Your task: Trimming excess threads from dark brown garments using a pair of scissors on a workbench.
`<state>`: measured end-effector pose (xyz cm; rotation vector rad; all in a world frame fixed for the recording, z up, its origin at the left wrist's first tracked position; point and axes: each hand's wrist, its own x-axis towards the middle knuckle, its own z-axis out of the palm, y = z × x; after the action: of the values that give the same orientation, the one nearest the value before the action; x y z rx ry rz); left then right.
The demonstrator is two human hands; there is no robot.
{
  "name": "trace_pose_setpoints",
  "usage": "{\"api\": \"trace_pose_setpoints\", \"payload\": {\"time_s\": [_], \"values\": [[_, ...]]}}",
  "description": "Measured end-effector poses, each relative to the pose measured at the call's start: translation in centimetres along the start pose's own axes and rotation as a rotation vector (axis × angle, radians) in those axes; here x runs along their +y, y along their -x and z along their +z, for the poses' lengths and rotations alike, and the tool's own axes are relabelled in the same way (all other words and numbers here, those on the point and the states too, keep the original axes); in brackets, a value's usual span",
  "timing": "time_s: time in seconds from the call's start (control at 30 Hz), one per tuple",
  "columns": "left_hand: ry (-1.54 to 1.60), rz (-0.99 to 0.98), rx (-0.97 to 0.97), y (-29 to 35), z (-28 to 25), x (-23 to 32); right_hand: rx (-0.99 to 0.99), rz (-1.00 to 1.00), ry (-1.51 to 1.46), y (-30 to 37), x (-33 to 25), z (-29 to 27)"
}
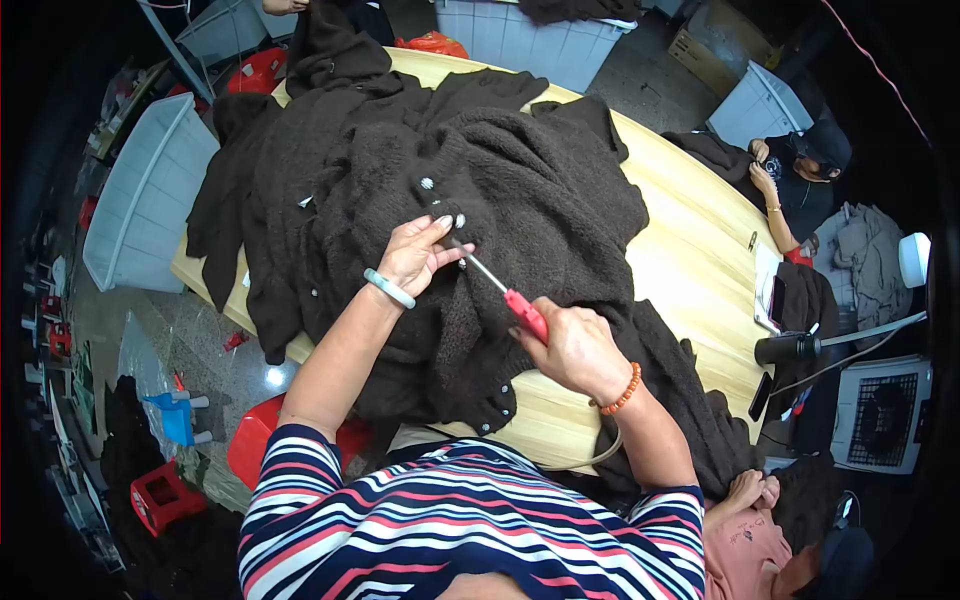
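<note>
A heap of dark brown knit garments (530, 190) with round pale buttons (427, 184) covers much of the table. My left hand (412, 255) pinches a buttoned edge of the knit between thumb and fingers, beside a button. In my right hand (580, 345) is a red-handled tool (526, 312) with a thin metal shaft, wrapped by my fingers. Its shaft points up and left, and its tip reaches the knit right by my left fingertips. Whether the tip touches a button is too small to tell. More buttons show on a garment edge near the table's front.
The pale wooden table (690, 250) extends right, with a black cylinder (787, 348) and a phone (761, 395) near its edge. White bins (150, 190) stand around it. Co-workers (815, 165) sit at the right and lower right. Red stools (165, 492) are at left.
</note>
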<state>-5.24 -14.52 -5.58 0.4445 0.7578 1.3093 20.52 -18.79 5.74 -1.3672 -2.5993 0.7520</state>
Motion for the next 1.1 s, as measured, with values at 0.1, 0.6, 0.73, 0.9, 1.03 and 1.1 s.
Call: {"api": "trace_pose_setpoints", "payload": {"time_s": [0.1, 0.6, 0.73, 0.9, 1.03, 1.1], "values": [[0.012, 0.047, 0.013, 0.4, -1.0, 0.2, -0.079, 0.016, -0.012, 1.9, -0.2, -0.4], [-0.441, -0.168, -0.227, 5.5, 4.2, -2.3, 0.073, 0.13, -0.087, 8.3, 2.9, -0.2], [-0.693, -0.084, -0.228, 5.3, 5.7, -3.5, 0.106, 0.192, -0.103, 10.1, 3.2, -0.1], [-0.464, 0.034, -0.218, 4.2, 7.0, -3.2, 0.086, 0.238, -0.112, 12.4, 2.7, -0.5], [-0.392, 0.018, -0.222, 3.7, 4.3, -4.6, -0.006, 0.234, -0.064, 13.3, 2.2, 0.1], [-0.39, 0.014, -0.24, 3.9, 4.1, -5.2, -0.003, 0.238, -0.068, 13.3, 2.4, 0.5]]}}
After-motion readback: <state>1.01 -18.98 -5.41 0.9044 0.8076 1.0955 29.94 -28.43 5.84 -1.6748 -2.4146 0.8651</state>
